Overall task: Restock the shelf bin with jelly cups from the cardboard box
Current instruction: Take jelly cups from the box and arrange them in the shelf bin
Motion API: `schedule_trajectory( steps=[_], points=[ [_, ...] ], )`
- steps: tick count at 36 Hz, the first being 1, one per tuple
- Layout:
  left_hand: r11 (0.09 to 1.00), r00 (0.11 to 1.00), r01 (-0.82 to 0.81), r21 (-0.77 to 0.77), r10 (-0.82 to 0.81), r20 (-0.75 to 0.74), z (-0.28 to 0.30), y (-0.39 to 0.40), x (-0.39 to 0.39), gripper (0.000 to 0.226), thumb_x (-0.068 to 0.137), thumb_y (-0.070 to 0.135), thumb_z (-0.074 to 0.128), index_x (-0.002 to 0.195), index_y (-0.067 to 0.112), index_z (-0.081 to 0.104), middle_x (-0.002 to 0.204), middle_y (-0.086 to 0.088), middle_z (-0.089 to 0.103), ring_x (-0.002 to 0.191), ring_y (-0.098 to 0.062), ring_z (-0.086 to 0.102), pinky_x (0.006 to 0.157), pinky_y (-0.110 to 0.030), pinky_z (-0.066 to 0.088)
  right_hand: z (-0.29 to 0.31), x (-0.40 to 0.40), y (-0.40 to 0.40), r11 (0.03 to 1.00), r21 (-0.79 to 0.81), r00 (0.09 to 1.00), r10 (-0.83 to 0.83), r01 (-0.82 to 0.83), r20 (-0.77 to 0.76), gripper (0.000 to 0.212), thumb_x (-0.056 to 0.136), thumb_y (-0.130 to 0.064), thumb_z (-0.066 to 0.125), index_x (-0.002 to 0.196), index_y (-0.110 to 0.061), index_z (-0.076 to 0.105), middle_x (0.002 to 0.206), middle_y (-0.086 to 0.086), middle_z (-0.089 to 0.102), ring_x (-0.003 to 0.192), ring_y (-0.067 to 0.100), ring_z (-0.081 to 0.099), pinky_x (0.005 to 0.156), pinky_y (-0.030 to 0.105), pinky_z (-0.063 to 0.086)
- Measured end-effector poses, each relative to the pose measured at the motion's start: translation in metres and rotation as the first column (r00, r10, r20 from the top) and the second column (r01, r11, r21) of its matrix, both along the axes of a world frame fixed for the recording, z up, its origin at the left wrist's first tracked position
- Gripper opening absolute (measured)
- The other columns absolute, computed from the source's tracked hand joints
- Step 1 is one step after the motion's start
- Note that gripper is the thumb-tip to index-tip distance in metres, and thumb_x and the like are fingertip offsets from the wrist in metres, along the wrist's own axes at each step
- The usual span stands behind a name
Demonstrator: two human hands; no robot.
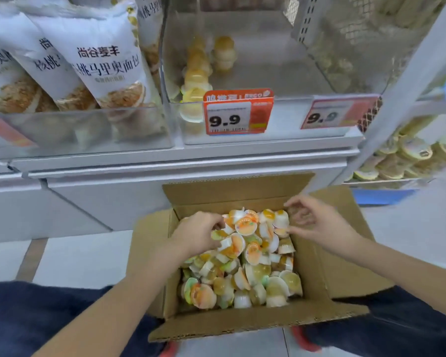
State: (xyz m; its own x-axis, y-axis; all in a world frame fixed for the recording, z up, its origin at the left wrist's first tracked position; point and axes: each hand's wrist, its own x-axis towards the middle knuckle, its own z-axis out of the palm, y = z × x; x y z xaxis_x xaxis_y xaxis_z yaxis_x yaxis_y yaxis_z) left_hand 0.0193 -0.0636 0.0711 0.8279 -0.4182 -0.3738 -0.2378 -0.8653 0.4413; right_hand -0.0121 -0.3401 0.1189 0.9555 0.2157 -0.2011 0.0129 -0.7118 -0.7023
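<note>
Your knees flank the cardboard box [242, 191], heaped with jelly cups [245, 256]. Your left hand [198, 233] curls into the pile; whether it grips any is unclear. Your right hand [317, 222] hovers loose, and the shelf bin [281, 119] is nearly bare, so restocking has barely begun.

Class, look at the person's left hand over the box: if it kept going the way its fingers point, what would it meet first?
Probably the heaped jelly cups in the cardboard box; the left hand already seems to touch them, though depth is unclear.

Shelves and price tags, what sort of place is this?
Most likely a shop aisle: a price tag on a clear bin, bagged bread alongside, and a box of jelly cups.
</note>
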Motion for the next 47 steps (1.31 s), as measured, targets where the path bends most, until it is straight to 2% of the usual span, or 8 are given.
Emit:
schedule_trajectory(
  steps=[7,12,21,25,30,34,40,47],
  points=[
    [0.981,0.967,0.100,0.169,-0.056,-0.247,-0.086,0.005,-0.047,0.039,0.080,0.020,0.068,0.116,0.019,0.055,0.109,0.001,0.058,0.102,-0.019,0.056,0.077,-0.034,0.050,-0.096,-0.020,-0.002,0.966,-0.181,0.907,0.098,-0.186,-0.410,0.033,0.079,-0.022,0.076,0.105,-0.019,0.056,0.098,-0.001,0.057,0.077,0.005,0.051,0.063,0.010,0.040],
    [0.968,0.934,0.098,0.233,-0.009,-0.357,-0.116,0.026,-0.059,0.036,0.080,0.016,0.065,0.114,0.020,0.057,0.115,0.000,0.055,0.103,-0.018,0.054,0.077,-0.030,0.048,-0.137,-0.037,0.014,0.956,-0.189,0.791,0.065,-0.224,-0.609,0.030,0.082,-0.035,0.071,0.103,-0.019,0.056,0.102,0.007,0.062,0.089,0.019,0.059,0.073,0.028,0.046],
    [0.970,0.919,0.039,0.239,0.059,-0.389,-0.134,0.036,-0.056,0.041,0.075,0.022,0.073,0.113,0.023,0.057,0.112,0.006,0.055,0.103,-0.015,0.055,0.083,-0.032,0.050,-0.156,-0.040,0.031,0.858,-0.268,0.687,0.127,-0.438,-0.715,0.042,0.085,-0.048,0.061,0.114,-0.017,0.061,0.116,0.004,0.058,0.102,0.018,0.056,0.086,0.034,0.049],
    [0.964,0.935,0.044,0.264,0.053,-0.351,-0.138,0.029,-0.062,0.030,0.081,0.023,0.064,0.109,0.024,0.057,0.114,0.003,0.056,0.102,-0.017,0.055,0.081,-0.036,0.051,-0.153,-0.034,0.030,0.933,-0.153,0.633,0.096,-0.327,-0.768,0.036,0.086,-0.036,0.065,0.106,-0.006,0.065,0.112,0.011,0.060,0.077,0.017,0.056,0.062,0.026,0.048],
    [0.952,0.933,-0.223,0.211,0.271,-0.236,-0.135,0.024,-0.054,0.018,0.084,0.027,0.061,0.097,0.014,0.061,0.095,0.001,0.064,0.087,-0.018,0.061,0.073,-0.036,0.054,-0.153,-0.030,0.022,0.984,0.001,0.433,-0.078,0.179,-0.898,0.026,0.089,-0.032,0.061,0.110,-0.018,0.060,0.101,0.004,0.064,0.087,0.015,0.064,0.072,0.026,0.057],
    [0.835,0.721,-0.505,0.217,0.547,-0.425,-0.128,0.010,-0.050,0.025,0.084,0.032,0.061,0.066,0.016,0.054,0.068,0.000,0.055,0.067,-0.014,0.053,0.052,-0.027,0.038,-0.152,-0.027,0.021,0.891,0.052,0.302,-0.098,0.451,-0.948,0.027,0.090,-0.028,0.059,0.113,-0.015,0.058,0.106,0.009,0.065,0.091,0.021,0.065,0.079,0.030,0.056],
    [0.246,0.027,-0.945,0.214,0.713,-0.700,-0.142,-0.019,-0.049,0.046,0.082,0.023,0.071,0.121,0.005,0.055,0.107,-0.009,0.058,0.100,-0.025,0.059,0.083,-0.034,0.052,-0.148,-0.027,0.022,0.695,0.063,0.175,-0.092,0.716,-0.980,0.017,0.087,-0.021,0.062,0.100,-0.011,0.059,0.103,0.014,0.059,0.084,0.023,0.064,0.069,0.029,0.057],
    [0.040,-0.141,-0.972,0.231,0.690,-0.710,-0.145,-0.034,-0.038,0.050,0.077,0.023,0.069,0.123,0.009,0.055,0.102,-0.006,0.052,0.089,-0.023,0.050,0.082,-0.035,0.049,-0.150,-0.031,0.025,0.589,0.063,0.116,-0.054,0.806,-0.992,0.018,0.089,-0.022,0.058,0.104,-0.011,0.059,0.093,0.012,0.065,0.079,0.022,0.066,0.061,0.028,0.056]
  ],
)
